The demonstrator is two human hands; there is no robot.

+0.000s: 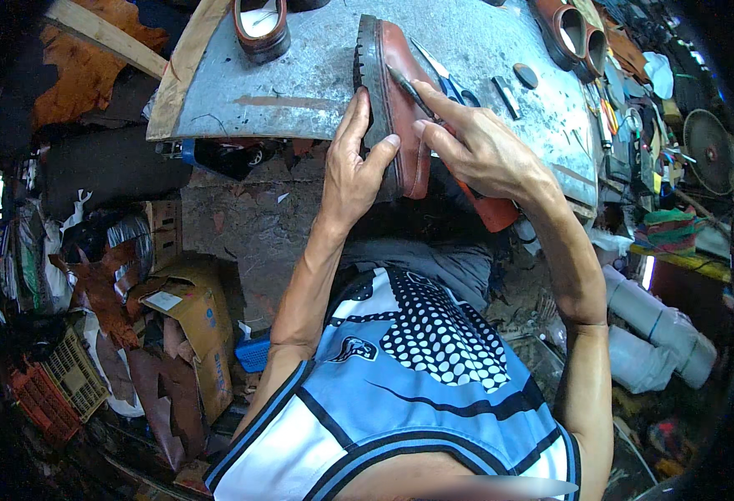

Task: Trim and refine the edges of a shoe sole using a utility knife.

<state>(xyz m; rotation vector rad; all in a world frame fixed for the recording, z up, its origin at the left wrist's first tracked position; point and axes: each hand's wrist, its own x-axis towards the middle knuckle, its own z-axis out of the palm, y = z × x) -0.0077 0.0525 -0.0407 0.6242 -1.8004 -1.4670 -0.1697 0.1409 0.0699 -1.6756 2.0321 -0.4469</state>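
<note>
Okay, so from where I'm standing, the brown shoe (411, 159) is tipped on its side over the worktop (308, 71), one end jutting past the near edge toward the lap, chunky dark sole (374, 63) facing left. Can't tell how much of its weight the worktop takes.

The left hand (352, 171) has its fingers pressed together along the tread with the thumb hooked over the sole's edge. The right hand (480, 138) pinches a slim tool (409, 87) between thumb and forefinger, pen-style, tip just about where upper meets sole. Blade, awl or marker? No idea, too small.

If it were me: brace the shoe hard with that left hand, short light strokes along the join, tip angled off the leather so it doesn't scuff, left thumb out of the slip path. I'd shove those scissors (449, 85) further away too.

Writing-wise, nothing I can read on the shoe. The blue shirt (467, 417) has a small crest, and the cardboard box (208, 334) down on the left has dark printing on its side plus a white label (164, 301), too fuzzy for me.
</note>
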